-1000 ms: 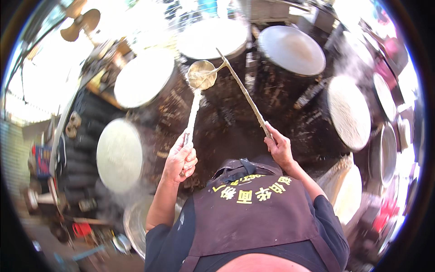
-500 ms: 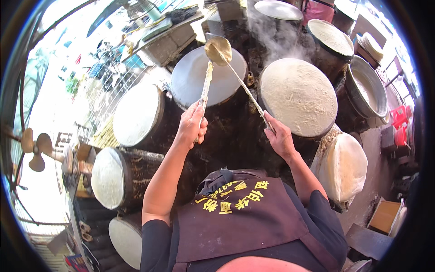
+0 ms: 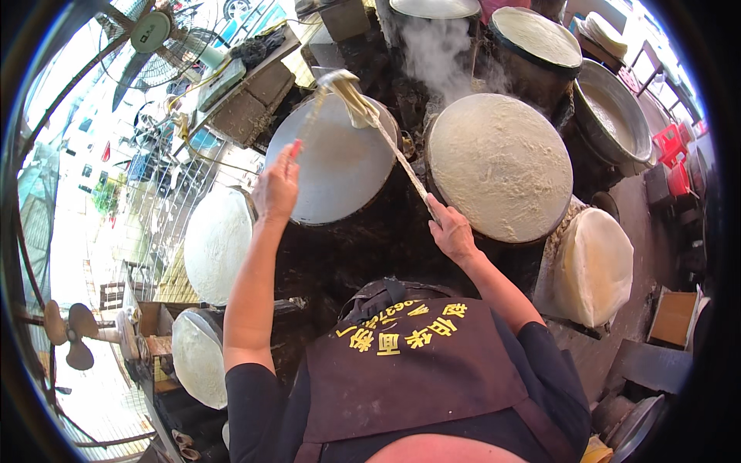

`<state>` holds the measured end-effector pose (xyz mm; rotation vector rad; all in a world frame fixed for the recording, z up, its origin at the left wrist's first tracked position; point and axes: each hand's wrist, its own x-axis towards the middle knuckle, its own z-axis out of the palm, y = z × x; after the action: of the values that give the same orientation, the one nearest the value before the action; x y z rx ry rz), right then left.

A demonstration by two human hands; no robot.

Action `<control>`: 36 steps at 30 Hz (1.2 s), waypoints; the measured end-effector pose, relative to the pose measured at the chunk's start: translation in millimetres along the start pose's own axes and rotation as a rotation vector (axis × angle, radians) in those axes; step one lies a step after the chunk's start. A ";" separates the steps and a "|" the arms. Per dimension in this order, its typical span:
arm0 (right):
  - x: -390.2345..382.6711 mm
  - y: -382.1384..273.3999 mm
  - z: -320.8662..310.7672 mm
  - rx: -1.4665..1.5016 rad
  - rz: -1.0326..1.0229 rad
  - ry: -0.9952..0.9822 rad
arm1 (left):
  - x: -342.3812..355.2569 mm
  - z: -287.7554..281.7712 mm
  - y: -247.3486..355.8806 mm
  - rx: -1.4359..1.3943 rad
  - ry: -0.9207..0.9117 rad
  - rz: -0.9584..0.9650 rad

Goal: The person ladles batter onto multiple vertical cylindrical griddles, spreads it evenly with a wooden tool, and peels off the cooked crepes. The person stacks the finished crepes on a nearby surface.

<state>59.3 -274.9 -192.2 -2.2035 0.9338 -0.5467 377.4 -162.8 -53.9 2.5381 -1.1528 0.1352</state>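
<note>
My left hand (image 3: 276, 185) is closed round the pale handle of a scraper (image 3: 312, 116), which is partly smeared by motion; its metal blade is up at the far end. In my right hand (image 3: 454, 229) is a long stick (image 3: 401, 160) with a tan, floppy cloth-like head (image 3: 356, 108). The blade and that head meet or overlap; contact is hard to tell. Both tools are over a bare grey round griddle (image 3: 332, 170). Beside it on the right, nearest my right hand, a round griddle is covered by a pale, rough layer of batter (image 3: 500, 166).
More drum-like stoves ring me, topped with pale sheets (image 3: 218, 245) on the left and a batter-covered top (image 3: 536, 37) behind. A whitish sheet (image 3: 594, 266) hangs at right. Steam (image 3: 440, 58) rises at the back. A metal pot (image 3: 614, 116) and a fan (image 3: 150, 35) stand farther off.
The cloth-like head has turned from a broad round face to a narrow folded side. My left hand has moved left and up with the scraper. The whole view has shifted a little.
</note>
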 end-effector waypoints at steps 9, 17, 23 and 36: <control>-11.5 -29.0 47.3 0.279 0.042 0.158 | 6.6 -63.0 -36.9 -1.139 -0.081 -0.226; 60.2 -75.1 98.1 0.367 0.127 0.145 | -90.3 -93.6 -70.0 -1.863 -0.573 -0.254; 78.5 -69.5 85.9 0.337 0.158 0.262 | -169.7 -130.2 -132.0 -2.327 -0.548 -0.240; 131.9 -69.9 103.3 0.127 0.174 0.280 | -245.3 -153.5 -150.9 -2.407 -0.521 -0.114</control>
<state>239.7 -294.0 -197.8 -1.9417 1.1884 -0.8208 335.6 157.5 -7.5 0.3507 -0.3742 -1.1670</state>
